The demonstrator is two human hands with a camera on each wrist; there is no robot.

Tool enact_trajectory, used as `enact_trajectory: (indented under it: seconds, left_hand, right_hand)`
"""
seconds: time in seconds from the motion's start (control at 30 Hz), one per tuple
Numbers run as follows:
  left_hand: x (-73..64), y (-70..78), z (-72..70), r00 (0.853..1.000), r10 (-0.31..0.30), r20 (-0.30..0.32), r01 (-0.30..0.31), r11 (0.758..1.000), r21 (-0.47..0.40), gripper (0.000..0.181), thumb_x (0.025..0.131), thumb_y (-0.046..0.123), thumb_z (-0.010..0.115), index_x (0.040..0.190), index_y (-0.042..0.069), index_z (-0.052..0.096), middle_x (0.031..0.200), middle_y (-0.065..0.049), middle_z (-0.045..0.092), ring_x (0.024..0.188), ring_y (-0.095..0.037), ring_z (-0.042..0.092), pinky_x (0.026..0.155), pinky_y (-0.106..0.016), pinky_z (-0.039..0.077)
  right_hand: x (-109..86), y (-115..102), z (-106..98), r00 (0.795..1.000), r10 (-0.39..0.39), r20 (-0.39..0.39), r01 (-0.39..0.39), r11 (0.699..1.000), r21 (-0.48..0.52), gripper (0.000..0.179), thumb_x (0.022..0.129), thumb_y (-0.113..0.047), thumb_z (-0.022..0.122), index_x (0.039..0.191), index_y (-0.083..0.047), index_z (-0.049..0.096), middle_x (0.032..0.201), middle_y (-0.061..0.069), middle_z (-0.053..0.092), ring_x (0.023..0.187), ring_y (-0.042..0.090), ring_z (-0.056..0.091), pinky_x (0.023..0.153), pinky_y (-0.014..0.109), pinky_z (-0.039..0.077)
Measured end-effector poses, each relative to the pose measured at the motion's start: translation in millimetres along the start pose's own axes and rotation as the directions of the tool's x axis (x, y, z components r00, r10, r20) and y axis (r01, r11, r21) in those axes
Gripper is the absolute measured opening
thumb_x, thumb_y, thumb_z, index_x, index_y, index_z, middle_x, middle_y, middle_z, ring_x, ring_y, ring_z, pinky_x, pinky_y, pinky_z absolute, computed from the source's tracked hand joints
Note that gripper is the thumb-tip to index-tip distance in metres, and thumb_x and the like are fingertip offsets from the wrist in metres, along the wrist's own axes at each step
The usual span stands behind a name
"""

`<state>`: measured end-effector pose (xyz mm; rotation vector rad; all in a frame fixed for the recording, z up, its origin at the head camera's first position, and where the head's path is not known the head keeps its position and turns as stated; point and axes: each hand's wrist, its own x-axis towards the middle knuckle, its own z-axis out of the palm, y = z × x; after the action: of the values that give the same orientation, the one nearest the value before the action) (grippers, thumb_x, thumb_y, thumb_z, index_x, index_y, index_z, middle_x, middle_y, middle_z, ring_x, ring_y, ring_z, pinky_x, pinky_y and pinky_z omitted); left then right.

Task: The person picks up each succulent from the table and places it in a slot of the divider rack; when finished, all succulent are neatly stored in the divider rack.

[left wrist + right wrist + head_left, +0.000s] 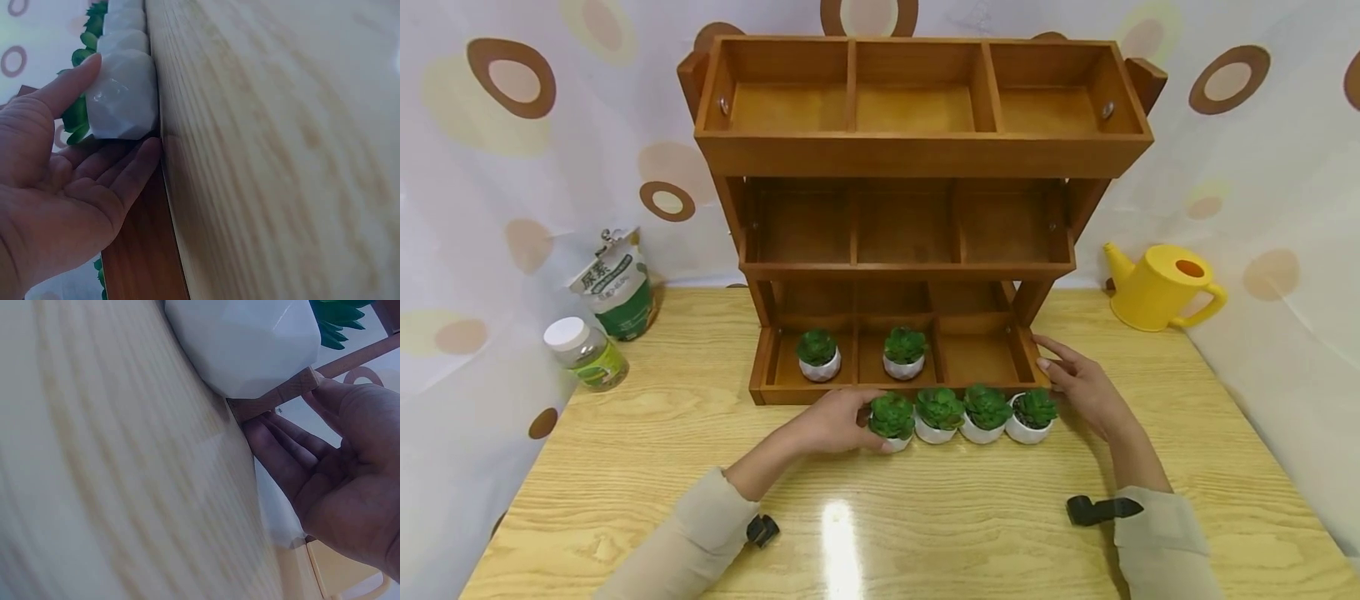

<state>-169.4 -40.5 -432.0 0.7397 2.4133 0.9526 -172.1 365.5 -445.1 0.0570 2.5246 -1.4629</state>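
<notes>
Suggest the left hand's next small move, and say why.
Probably lift the leftmost front pot into the bottom right compartment: the left hand holds that pot between thumb and fingers, that compartment is empty, and the row's left compartment and middle compartment each hold a pot.

Head pic bright w/ glare on tabletop [955, 517], wrist pics dimmer & soft.

A tabletop gardening corner is shown; whether in a home or a shop cannot be told. It is marked by a 3-tier wooden shelf [925, 157] at upper centre of the frame, 6 potted succulents [940, 410] at centre, a yellow watering can [1153, 287] at right, a urea bag [625, 300] at left and circle-patterned sheeting [591, 150] behind.
</notes>
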Motion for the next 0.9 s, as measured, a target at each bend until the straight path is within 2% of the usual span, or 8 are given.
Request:
enact_trajectory:
  seconds: [0.13, 0.2, 0.33, 0.43, 0.57, 0.67, 0.9]
  left_hand:
    - [-2.1, 0.0, 0.9, 1.0, 0.007, 0.0, -0.007, 1.0, 0.025, 0.072, 0.082, 0.045, 0.083, 0.144, 0.019, 0.057, 0.124, 0.002, 0.068, 0.105, -0.014, 0.061, 0.091, -0.035, 0.051]
    - [-4.1, 0.6, 0.9, 1.0, 0.012, 0.0, -0.012, 1.0, 0.026, 0.072, 0.082, 0.044, 0.084, 0.145, 0.02, 0.057, 0.126, 0.004, 0.068, 0.102, -0.011, 0.061, 0.091, -0.033, 0.051]
    - [-9.4, 3.0, -0.9, 1.0, 0.029, -0.004, -0.029, 0.999, 0.035, 0.072, 0.082, 0.044, 0.083, 0.145, 0.02, 0.057, 0.105, 0.007, 0.069, 0.083, -0.008, 0.057, 0.079, -0.029, 0.049]
    - [-13.7, 6.1, -4.3, 0.998, 0.06, -0.014, -0.059, 0.998, 0.036, 0.073, 0.082, 0.046, 0.083, 0.145, 0.02, 0.057, 0.086, 0.002, 0.065, 0.074, -0.013, 0.055, 0.074, -0.031, 0.047]
    - [-19.4, 11.8, -10.2, 0.996, 0.08, -0.036, -0.08, 0.997, 0.009, 0.075, 0.081, 0.048, 0.083, 0.146, 0.022, 0.056, 0.116, 0.0, 0.072, 0.103, -0.017, 0.067, 0.092, -0.037, 0.054]
    - [-22.7, 16.8, -14.5, 0.995, 0.08, -0.066, -0.082, 0.996, -0.025, 0.075, 0.081, 0.049, 0.083, 0.146, 0.024, 0.056, 0.142, 0.004, 0.062, 0.129, -0.019, 0.061, 0.106, -0.042, 0.05]
    - [-23.3, 27.7, -22.0, 0.986, 0.085, -0.144, -0.094, 0.994, -0.059, 0.068, 0.08, 0.045, 0.084, 0.141, 0.028, 0.06, 0.135, 0.007, 0.066, 0.131, -0.018, 0.059, 0.108, -0.044, 0.049]
  right_hand:
    - [0.3, 1, 0, 1.0, 0.008, 0.0, -0.008, 1.0, 0.002, 0.058, 0.109, -0.042, 0.043, 0.162, -0.029, 0.025, 0.159, 0.026, 0.038, 0.138, 0.045, 0.049, 0.103, 0.052, 0.052]
    - [0.8, 2, 0, 1.0, 0.01, 0.0, -0.01, 1.0, 0.0, 0.057, 0.109, -0.041, 0.043, 0.162, -0.03, 0.025, 0.159, 0.026, 0.037, 0.139, 0.045, 0.049, 0.103, 0.052, 0.052]
    - [1.6, 3, 0, 1.0, 0.009, 0.002, -0.009, 1.0, -0.002, 0.057, 0.109, -0.04, 0.042, 0.163, -0.03, 0.024, 0.16, 0.026, 0.036, 0.139, 0.045, 0.048, 0.103, 0.053, 0.051]
    - [1.7, 3, 0, 1.0, 0.007, 0.003, -0.007, 1.0, -0.005, 0.057, 0.109, -0.041, 0.042, 0.163, -0.03, 0.024, 0.16, 0.026, 0.036, 0.139, 0.045, 0.048, 0.103, 0.053, 0.052]
    - [1.0, 2, 0, 1.0, 0.008, -0.001, -0.008, 1.0, -0.015, 0.058, 0.108, -0.044, 0.043, 0.163, -0.03, 0.025, 0.16, 0.026, 0.037, 0.139, 0.045, 0.048, 0.104, 0.053, 0.051]
    - [0.7, 1, -1, 1.0, 0.009, -0.001, -0.009, 1.0, -0.019, 0.059, 0.108, -0.046, 0.043, 0.162, -0.03, 0.026, 0.16, 0.026, 0.036, 0.14, 0.046, 0.047, 0.105, 0.055, 0.05]
    - [0.8, 0, -1, 1.0, 0.012, -0.001, -0.012, 1.0, -0.015, 0.06, 0.107, -0.047, 0.044, 0.162, -0.032, 0.026, 0.161, 0.025, 0.035, 0.141, 0.046, 0.046, 0.106, 0.057, 0.048]
